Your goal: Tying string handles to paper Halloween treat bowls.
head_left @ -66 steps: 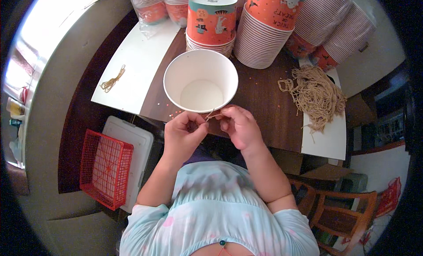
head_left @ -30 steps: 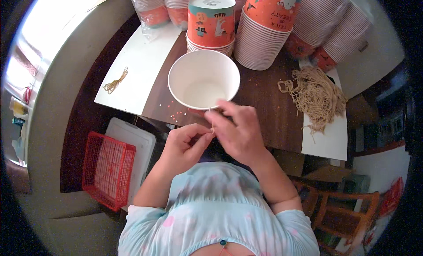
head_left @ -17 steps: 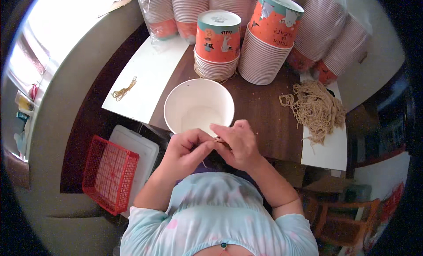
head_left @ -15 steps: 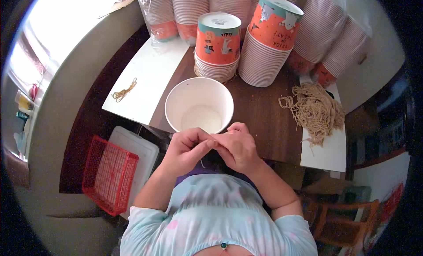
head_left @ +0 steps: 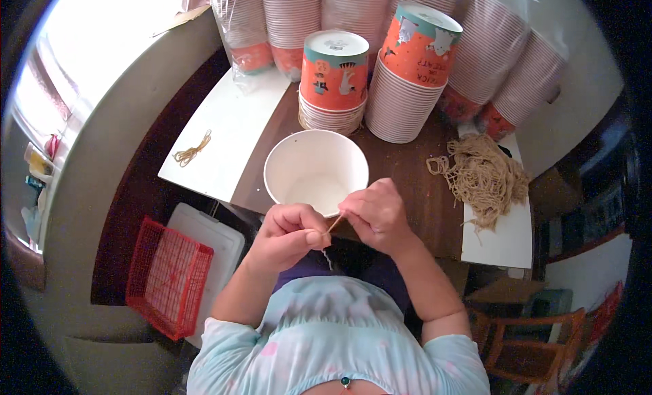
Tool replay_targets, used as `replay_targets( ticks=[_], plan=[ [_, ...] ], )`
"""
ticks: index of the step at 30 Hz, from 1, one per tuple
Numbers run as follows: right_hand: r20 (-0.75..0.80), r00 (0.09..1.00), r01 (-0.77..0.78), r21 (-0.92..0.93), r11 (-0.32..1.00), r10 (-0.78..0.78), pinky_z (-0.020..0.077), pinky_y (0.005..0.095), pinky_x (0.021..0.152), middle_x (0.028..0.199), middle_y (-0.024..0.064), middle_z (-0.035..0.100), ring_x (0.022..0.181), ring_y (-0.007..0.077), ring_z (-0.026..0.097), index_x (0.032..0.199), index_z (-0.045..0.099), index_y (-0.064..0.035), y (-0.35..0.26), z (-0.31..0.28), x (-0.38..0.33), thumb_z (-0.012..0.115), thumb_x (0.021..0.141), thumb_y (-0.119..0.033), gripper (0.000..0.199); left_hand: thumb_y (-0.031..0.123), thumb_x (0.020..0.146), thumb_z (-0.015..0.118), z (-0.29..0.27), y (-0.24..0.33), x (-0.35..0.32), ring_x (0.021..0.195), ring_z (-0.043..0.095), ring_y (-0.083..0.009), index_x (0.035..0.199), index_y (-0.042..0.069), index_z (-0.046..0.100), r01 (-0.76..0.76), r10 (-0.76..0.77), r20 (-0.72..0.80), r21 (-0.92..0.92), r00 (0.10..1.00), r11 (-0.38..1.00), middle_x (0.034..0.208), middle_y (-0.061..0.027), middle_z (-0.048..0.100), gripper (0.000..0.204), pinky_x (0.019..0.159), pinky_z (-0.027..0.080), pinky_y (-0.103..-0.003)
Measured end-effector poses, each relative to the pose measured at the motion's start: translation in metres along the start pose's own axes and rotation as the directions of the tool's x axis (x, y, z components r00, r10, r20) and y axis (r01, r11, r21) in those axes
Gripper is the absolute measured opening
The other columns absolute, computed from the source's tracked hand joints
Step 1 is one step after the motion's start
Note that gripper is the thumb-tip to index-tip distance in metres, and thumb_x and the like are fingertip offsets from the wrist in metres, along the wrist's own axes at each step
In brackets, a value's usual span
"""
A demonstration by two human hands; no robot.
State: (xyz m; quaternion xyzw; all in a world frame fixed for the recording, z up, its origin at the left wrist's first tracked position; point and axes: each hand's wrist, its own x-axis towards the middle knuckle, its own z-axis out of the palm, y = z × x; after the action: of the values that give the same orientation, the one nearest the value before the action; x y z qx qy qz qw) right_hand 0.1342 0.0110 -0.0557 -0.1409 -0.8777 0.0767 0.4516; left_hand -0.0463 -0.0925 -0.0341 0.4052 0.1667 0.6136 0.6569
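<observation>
A short length of twine (head_left: 335, 223) is stretched between my two hands, close to the near rim of a white paper bucket (head_left: 282, 167). My left hand (head_left: 288, 239) pinches one side of it between thumb and forefinger, and a pale loose end hangs beneath. The other side disappears into the closed fingers of my right hand (head_left: 380, 218). The bucket stands upright on the brown table (head_left: 421, 198), its mouth facing up and its inside plain white. Whether the twine is fastened to the bucket cannot be made out.
Beyond the bucket stand a short stack of orange buckets (head_left: 334, 79) and a taller stack (head_left: 407, 103), both upside down. Plastic-wrapped stacks (head_left: 485, 48) line the back. A tangled twine heap (head_left: 485, 177) lies right, a small twine bundle (head_left: 193, 148) left. A red basket (head_left: 170, 279) sits lower left.
My hands have drawn apart, and the twine now shows between them. The right hand has turned and risen slightly. The bucket appears a little lower and further right in view.
</observation>
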Motion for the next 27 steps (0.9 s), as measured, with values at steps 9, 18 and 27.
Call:
replay_targets(
  ticks=[9,18,27],
  plan=[
    [0.152,0.978,-0.16,0.122,0.98,0.141,0.0484,0.0395,0.083,0.084,0.0083,0.066,0.081,0.0273,0.062,0.08,0.065,-0.0051,0.04,-0.088,-0.019,0.072,0.073,-0.004,0.01,0.015,0.084,0.066,-0.052,0.084,0.001,0.057,0.048,-0.0053,0.08,-0.003,0.063,0.362,-0.238,-0.341,0.931,0.91,0.05,0.064,0.0006,0.059,0.018,0.049,0.041,-0.026],
    [0.308,0.868,-0.261,-0.385,0.885,0.39,0.0355,0.0413,0.102,0.132,0.0183,0.047,0.117,0.0325,0.049,0.125,0.052,-0.0051,0.036,-0.129,0.002,0.074,0.07,-0.026,0.063,0.027,0.09,0.06,-0.011,0.068,0.066,0.054,0.043,-0.004,0.082,0.003,0.068,0.325,-0.203,-0.255,0.789,0.945,0.522,0.06,0.0048,0.051,0.027,0.049,0.034,-0.02],
    [0.552,0.678,-0.735,0.525,0.429,0.486,0.0488,0.0228,0.071,0.092,0.0027,0.062,0.08,0.0085,0.059,0.119,0.054,-0.0002,0.02,-0.078,0.064,0.066,0.084,-0.012,0.039,0.028,0.095,0.051,0.019,0.022,0.129,0.056,0.054,-0.0081,0.089,0.002,0.066,0.53,-0.544,-0.153,0.544,0.825,0.65,0.068,-0.0014,0.059,0.03,0.05,0.041,-0.02]
  ],
)
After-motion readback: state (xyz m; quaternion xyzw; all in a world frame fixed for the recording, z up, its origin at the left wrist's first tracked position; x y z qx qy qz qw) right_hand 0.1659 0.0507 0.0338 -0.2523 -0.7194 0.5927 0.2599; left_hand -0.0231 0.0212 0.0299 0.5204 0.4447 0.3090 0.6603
